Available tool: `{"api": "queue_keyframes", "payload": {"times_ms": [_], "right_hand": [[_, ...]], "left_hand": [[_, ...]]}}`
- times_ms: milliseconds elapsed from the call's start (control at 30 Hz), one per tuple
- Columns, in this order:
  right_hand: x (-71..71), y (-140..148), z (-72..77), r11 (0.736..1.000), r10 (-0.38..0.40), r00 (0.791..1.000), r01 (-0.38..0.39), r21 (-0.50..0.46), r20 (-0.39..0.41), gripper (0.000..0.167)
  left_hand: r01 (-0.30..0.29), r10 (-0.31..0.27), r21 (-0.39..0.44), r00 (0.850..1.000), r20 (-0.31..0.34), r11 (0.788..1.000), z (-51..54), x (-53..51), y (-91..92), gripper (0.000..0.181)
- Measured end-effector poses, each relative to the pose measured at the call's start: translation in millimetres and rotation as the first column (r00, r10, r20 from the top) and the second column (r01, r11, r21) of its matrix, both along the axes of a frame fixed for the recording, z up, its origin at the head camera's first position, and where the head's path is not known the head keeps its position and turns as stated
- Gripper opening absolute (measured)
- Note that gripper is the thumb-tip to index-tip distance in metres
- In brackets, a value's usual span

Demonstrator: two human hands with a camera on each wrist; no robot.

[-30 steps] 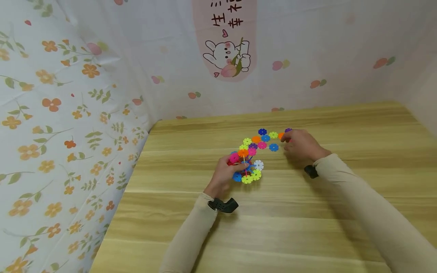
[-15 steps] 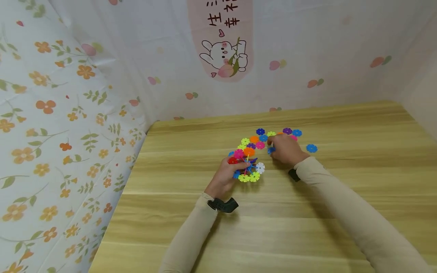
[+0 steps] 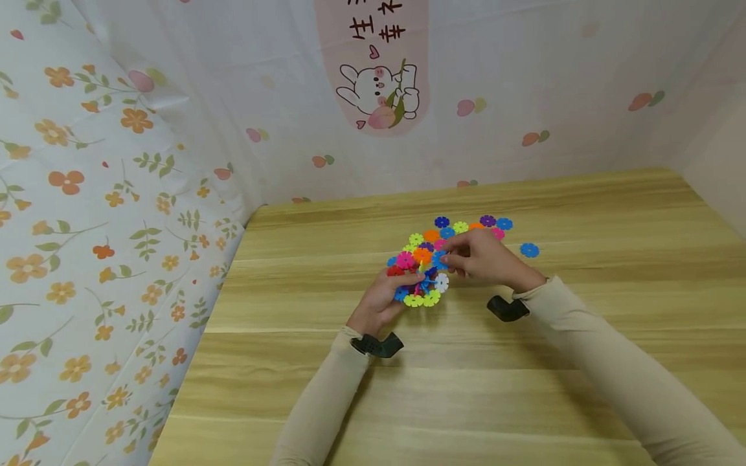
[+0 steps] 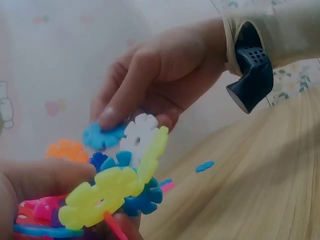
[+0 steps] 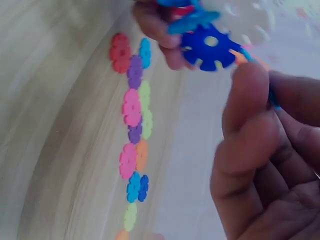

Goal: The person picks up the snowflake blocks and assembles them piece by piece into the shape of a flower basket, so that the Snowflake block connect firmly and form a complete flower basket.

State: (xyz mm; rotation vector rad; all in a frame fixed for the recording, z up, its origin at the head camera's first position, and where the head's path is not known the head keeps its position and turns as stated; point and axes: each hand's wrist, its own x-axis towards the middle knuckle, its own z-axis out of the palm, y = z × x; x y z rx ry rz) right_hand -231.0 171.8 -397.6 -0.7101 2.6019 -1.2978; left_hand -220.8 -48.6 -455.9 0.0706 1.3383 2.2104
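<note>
My left hand grips a cluster of joined flower-shaped plastic discs, its thumb lying across the middle. A white disc and a yellow disc stand out on the cluster in the left wrist view. Between thumb and fingers my right hand pinches a light blue disc, held close to the cluster's upper right side. A dark blue disc of the cluster lies beside the right fingertips in the right wrist view; whether the pinched disc touches it I cannot tell.
Loose discs lie in a band behind the hands, among them a purple one and a pink one. One blue disc lies apart to the right on the wooden table. A printed cloth hangs behind the table.
My right hand has moved left from the far right discs, picked up a light blue disc and brought it to the cluster. My left hand keeps its grip, with the cluster turned slightly.
</note>
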Motion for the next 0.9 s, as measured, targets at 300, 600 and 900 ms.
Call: {"api": "queue_keyframes", "payload": {"times_ms": [300, 600, 900], "right_hand": [[10.0, -7, 0.5, 0.995, -0.083, 0.984, 0.09, 0.042, -0.156, 0.013], [12.6, -13, -6.1, 0.991, -0.094, 0.964, 0.116, 0.074, -0.251, 0.005], [10.8, -19, -10.6, 0.99, -0.133, 0.976, 0.137, 0.012, -0.171, 0.018]], "left_hand": [[-0.054, 0.052, -0.053, 0.998, -0.042, 0.997, 2.9, 2.5, 3.2, 0.041], [-0.127, 0.121, -0.104, 0.991, -0.064, 0.986, 6.4, 2.6, 11.1, 0.043], [-0.211, 0.183, -0.293, 0.976, -0.122, 0.932, 9.8, 3.1, 17.0, 0.045]]}}
